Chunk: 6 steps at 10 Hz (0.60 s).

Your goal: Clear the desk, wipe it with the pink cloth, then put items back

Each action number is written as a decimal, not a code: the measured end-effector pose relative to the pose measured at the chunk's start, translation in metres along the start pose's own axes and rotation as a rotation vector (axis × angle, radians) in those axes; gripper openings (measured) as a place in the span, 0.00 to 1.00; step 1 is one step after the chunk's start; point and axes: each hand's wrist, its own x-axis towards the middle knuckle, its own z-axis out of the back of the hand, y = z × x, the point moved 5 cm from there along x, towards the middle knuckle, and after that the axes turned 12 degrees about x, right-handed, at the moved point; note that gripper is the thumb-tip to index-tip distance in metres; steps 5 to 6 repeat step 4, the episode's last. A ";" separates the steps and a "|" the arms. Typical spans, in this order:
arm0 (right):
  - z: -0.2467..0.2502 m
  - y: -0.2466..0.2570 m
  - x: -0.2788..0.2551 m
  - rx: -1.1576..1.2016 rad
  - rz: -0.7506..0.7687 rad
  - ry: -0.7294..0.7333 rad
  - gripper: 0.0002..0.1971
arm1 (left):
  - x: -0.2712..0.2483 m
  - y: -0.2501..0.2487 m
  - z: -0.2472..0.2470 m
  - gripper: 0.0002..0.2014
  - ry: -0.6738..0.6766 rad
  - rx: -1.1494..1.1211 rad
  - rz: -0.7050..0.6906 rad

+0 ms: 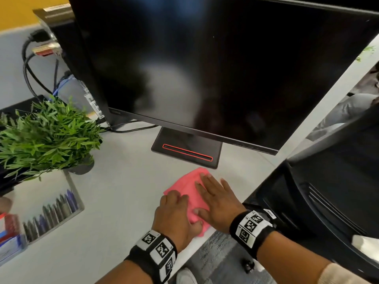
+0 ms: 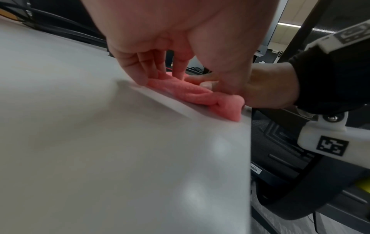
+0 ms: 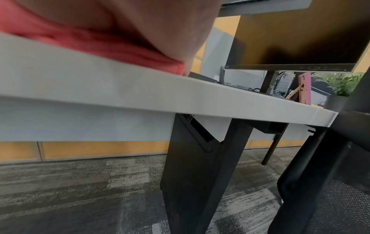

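Note:
The pink cloth (image 1: 185, 186) lies bunched on the white desk (image 1: 114, 201), near its front edge and just in front of the monitor's base. My left hand (image 1: 174, 211) has its fingers curled down onto the cloth's left side, with the thumb pinching its near corner. In the left wrist view the left hand (image 2: 180, 74) digs its fingertips into the folds of the cloth (image 2: 200, 95). My right hand (image 1: 214, 196) lies flat with spread fingers on the cloth's right half. The right wrist view shows only the palm of the right hand (image 3: 120, 23) pressing the cloth (image 3: 100, 44) against the desk edge (image 3: 180, 96).
A large dark monitor (image 1: 205, 68) stands behind the cloth on a black base (image 1: 186, 149). A potted green plant (image 1: 47, 136) and a clear pen holder (image 1: 51, 210) sit at the left. Cables (image 1: 28, 68) run at the back left. A black office chair (image 1: 328, 191) stands at the right.

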 end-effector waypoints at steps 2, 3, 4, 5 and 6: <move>-0.002 0.001 0.000 -0.014 0.003 0.025 0.48 | 0.000 0.000 -0.003 0.39 -0.024 0.019 -0.003; 0.001 0.003 0.000 0.006 -0.020 0.060 0.47 | 0.001 0.001 0.001 0.38 0.010 0.013 -0.011; 0.012 0.010 -0.001 0.021 -0.085 0.032 0.39 | -0.004 0.004 0.004 0.32 0.056 -0.017 -0.065; 0.012 0.010 -0.001 0.021 -0.085 0.032 0.39 | -0.004 0.004 0.004 0.32 0.056 -0.017 -0.065; 0.012 0.010 -0.001 0.021 -0.085 0.032 0.39 | -0.004 0.004 0.004 0.32 0.056 -0.017 -0.065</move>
